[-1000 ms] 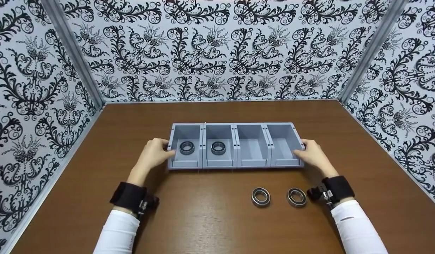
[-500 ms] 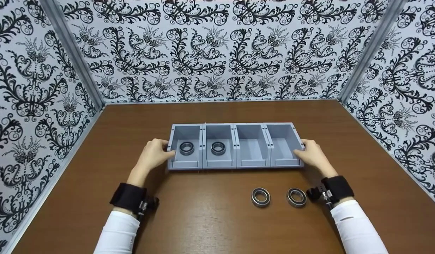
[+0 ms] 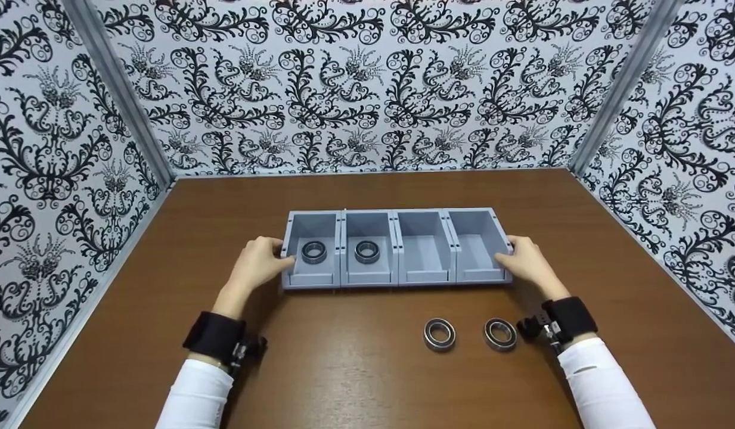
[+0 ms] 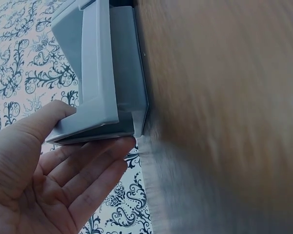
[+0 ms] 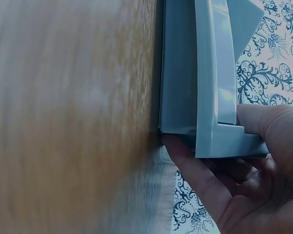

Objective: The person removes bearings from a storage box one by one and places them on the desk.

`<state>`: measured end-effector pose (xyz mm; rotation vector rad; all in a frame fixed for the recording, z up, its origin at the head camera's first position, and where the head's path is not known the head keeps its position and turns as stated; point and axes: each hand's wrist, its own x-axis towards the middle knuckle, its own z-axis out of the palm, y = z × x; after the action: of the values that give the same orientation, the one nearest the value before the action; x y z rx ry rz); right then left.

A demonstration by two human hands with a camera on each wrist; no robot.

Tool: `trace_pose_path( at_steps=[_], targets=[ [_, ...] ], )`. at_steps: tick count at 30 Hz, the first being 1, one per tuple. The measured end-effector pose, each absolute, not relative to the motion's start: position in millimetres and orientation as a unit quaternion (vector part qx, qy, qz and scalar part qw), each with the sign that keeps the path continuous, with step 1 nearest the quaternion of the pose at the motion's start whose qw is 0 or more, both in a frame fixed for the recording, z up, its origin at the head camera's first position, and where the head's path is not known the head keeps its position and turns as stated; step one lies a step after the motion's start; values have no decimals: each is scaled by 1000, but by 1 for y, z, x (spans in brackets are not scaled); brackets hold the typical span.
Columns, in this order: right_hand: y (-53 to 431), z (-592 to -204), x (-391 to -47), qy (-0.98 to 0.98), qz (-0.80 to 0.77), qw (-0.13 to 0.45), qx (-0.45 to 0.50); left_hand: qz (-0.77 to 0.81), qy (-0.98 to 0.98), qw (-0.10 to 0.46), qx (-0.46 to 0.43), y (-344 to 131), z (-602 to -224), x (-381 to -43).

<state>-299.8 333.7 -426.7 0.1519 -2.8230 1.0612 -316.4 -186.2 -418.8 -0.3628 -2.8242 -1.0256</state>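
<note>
In the head view a row of joined grey storage bins [image 3: 427,276] stands on the wooden table. My left hand [image 3: 255,265] grips its left end, thumb over the side wall's rim and fingers against the outside. The right hand [image 3: 527,262] holds the opposite end the same way. One ball bearing [image 3: 314,261] lies in the leftmost bin and another bearing [image 3: 366,260] in the bin beside it; the two bins on the right hold nothing. The left wrist view shows the thumb [image 4: 51,117] hooked over the rim. On the other side, the right thumb [image 5: 256,117] does likewise.
Two more bearings lie on the table in front of the bins: one bearing [image 3: 439,347] right of centre, another bearing [image 3: 502,347] close to the right wrist's camera. Patterned panels [image 3: 367,89] enclose the wooden table [image 3: 343,369] at the back and both sides.
</note>
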Motion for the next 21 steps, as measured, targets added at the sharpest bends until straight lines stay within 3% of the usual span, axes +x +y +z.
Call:
trace_pose_path(
  at_steps=[21],
  targets=[
    [334,-426,-300,-935,344,60,57,-290,-953,47,-80,-184,-411,-312]
  ],
)
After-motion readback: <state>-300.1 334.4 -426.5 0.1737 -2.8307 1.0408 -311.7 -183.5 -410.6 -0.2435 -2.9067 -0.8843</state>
